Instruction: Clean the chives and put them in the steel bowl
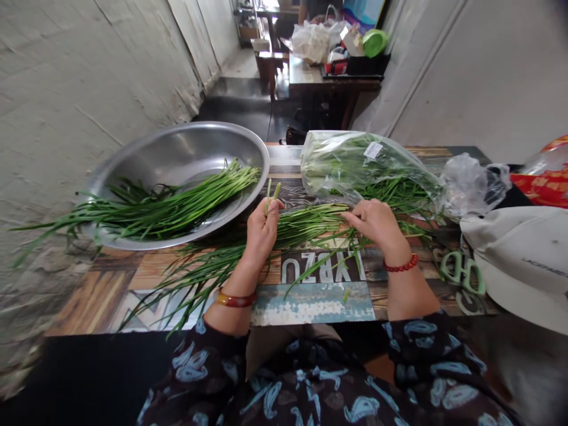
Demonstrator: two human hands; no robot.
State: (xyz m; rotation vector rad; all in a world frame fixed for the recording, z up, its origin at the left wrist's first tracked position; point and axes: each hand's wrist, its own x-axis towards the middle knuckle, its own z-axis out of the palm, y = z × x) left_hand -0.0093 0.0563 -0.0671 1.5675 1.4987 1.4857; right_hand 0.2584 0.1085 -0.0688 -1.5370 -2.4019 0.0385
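My left hand (262,231) is closed around a few garlic chives, their pale cut ends poking up above the thumb. Over the right end of a loose pile of garlic chives (310,220), my right hand (375,222) is closed in a pinch; whatever lies between its fingertips is too small to make out. A large steel basin (146,155) at the left holds a thick bunch of garlic chives (190,204), the leaf tips hanging over its rim. Behind my right hand lies a clear plastic bag (337,157) with more chives inside.
Green-handled scissors (462,272) lie at the right, beside a pale cap (523,260). A crumpled plastic bag (470,183) and a red package (545,186) sit behind them. Walls stand close on both sides. Farther back, another table (306,74) carries bags and a green bowl (375,42).
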